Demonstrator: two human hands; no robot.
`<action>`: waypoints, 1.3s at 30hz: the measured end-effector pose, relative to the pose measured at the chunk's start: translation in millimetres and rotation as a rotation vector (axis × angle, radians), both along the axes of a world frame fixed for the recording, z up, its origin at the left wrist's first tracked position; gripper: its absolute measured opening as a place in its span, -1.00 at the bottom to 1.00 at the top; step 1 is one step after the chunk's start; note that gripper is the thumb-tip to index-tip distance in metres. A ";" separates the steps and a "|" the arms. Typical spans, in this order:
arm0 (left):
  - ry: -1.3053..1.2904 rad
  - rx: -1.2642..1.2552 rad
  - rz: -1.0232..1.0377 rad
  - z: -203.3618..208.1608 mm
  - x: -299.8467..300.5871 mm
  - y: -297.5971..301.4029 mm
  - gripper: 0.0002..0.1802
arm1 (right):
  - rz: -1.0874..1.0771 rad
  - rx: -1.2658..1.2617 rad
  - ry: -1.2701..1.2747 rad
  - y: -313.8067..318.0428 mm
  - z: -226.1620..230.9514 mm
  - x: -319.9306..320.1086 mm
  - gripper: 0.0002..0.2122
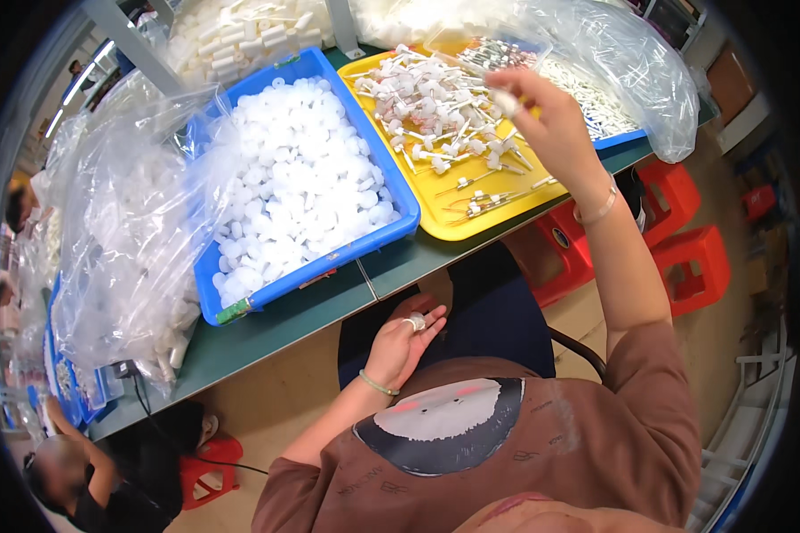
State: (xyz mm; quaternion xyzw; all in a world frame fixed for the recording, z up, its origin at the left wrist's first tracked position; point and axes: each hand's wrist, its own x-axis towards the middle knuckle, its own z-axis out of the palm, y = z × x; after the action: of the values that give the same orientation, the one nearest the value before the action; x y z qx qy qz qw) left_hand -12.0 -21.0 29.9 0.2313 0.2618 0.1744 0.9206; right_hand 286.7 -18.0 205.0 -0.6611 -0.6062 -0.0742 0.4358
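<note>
My left hand (406, 338) rests palm up in my lap below the table edge, with a small white cap (416, 322) lying on its fingers. My right hand (542, 111) is raised over the yellow tray (436, 206), fingers pinched on a small white part (508, 104). The yellow tray holds several white-headed pieces with thin stems (436, 107). Beside it on the left, a blue tray (378, 169) is heaped with white round caps (302, 178).
A green table (267, 329) carries the trays. Clear plastic bags of white parts lie at the left (124, 231) and far right (622, 71). Red plastic stools (684, 240) stand on the floor to my right. Another person (89, 480) crouches at the lower left.
</note>
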 end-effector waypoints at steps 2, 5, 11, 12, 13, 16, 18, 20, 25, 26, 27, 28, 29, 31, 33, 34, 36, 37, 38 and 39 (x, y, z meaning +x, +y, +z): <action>-0.048 0.009 -0.052 -0.4 1.1 3.7 -0.56 | 0.155 -0.234 0.084 -20.1 -6.0 -10.8 -0.76; -0.054 0.026 -0.147 4.9 5.0 3.3 -0.57 | 0.250 -0.308 -0.112 -22.0 -18.2 -16.9 -0.81; -0.040 -0.078 -0.084 -1.6 1.0 2.9 -0.73 | 0.272 -0.427 -0.278 -5.9 -20.6 -17.5 -0.89; -0.059 -0.175 -0.040 -3.0 -1.6 3.2 -0.78 | 0.280 -0.415 -0.331 -4.1 -21.6 -18.7 -0.90; -0.062 -0.213 -0.015 1.9 -1.4 2.7 -0.83 | 0.288 -0.402 -0.383 -2.5 -20.5 -19.1 -0.90; -0.146 -0.265 -0.016 6.1 2.2 5.6 -0.59 | 0.295 -0.217 -0.412 -3.4 -25.9 -16.2 -0.85; -0.214 -0.255 -0.037 2.7 -0.4 4.6 -0.57 | 0.241 -0.139 -0.286 -10.0 -27.7 -22.1 -0.82; -0.239 -0.230 -0.027 5.9 0.6 3.1 -0.56 | 0.219 -0.033 -0.134 -14.6 -23.6 -31.2 -0.85; -0.342 -0.257 -0.008 7.5 -1.1 5.1 -0.59 | 0.233 0.091 0.282 -60.2 -28.0 -79.9 -0.75; -0.353 -0.252 -0.008 9.3 -0.3 5.8 -0.61 | 0.248 0.058 0.389 -76.7 -33.1 -97.4 -0.73; -0.359 -0.248 -0.001 9.0 -1.1 5.3 -0.63 | 0.276 0.018 0.251 -83.2 -34.4 -107.9 -0.73; -0.370 -0.252 0.006 6.9 -1.6 5.2 -0.67 | 0.304 -0.022 0.114 -86.5 -35.8 -114.8 -0.73; -0.381 -0.256 0.011 4.4 -1.9 5.3 -0.70 | 0.279 -0.039 0.134 -88.0 -49.0 -118.3 -0.74; -0.426 -0.264 0.005 3.4 -1.4 5.7 -0.76 | 0.274 -0.095 0.185 -90.8 -64.1 -122.4 -0.71; -0.449 -0.273 0.005 0.8 -1.9 4.8 -0.76 | 0.273 -0.125 0.215 -94.9 -75.9 -130.4 -0.69; -0.463 -0.278 0.004 -0.4 -2.0 5.1 -0.76 | 0.285 -0.148 0.202 -96.3 -78.0 -131.6 -0.68; -0.431 -0.293 0.036 -1.6 -3.3 6.2 -0.75 | 0.273 -0.196 0.264 -100.9 -85.6 -135.0 -0.68; -0.416 -0.301 0.054 -1.5 -3.7 6.5 -0.74 | 0.261 -0.209 0.259 -102.6 -86.6 -136.7 -0.68; -0.421 -0.296 0.062 -0.6 -3.5 6.0 -0.75 | 0.248 -0.223 0.255 -104.3 -87.1 -138.4 -0.69; -0.425 -0.291 0.070 2.9 -2.4 5.2 -0.76 | 0.236 -0.235 0.251 -105.7 -88.0 -139.9 -0.69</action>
State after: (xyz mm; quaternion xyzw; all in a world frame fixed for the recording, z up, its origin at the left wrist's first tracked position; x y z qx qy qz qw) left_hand -14.4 -15.7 32.9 0.0453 0.0925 0.2113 0.9720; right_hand 146.7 -123.7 117.0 -0.6361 -0.6248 0.1315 0.4333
